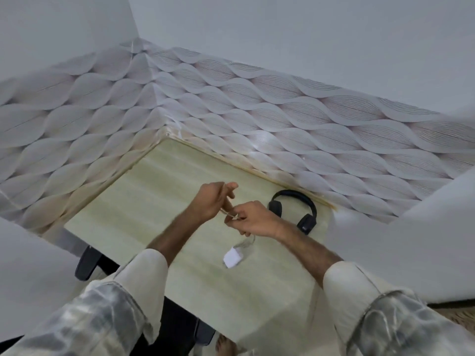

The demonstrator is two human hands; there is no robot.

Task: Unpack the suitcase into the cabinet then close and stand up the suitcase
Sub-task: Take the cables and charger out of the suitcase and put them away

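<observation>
Your hands work a thin white charger cable (231, 214) above the pale wood-grain shelf (154, 188).
Your right hand (253, 219) pinches it; your left hand (213, 200) holds it, fingers curled. Its white plug block (232, 257) dangles below your right hand, near black over-ear headphones (295, 209).

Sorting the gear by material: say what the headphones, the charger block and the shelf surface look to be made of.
Headphones: matte black plastic, probably padded earcups; dull, no glare.
Charger block: smooth white plastic, uniform and boxy; its cable, held by both hands, looks pale and thin.
Shelf surface: pale wood-grain laminate, likely; faint streaks, slight sheen.

Black headphones (293, 210), white charger (232, 257) with seemingly clear cable, pale wood-grain shelf (164, 191), wave-patterned wallpaper (257, 109).
</observation>
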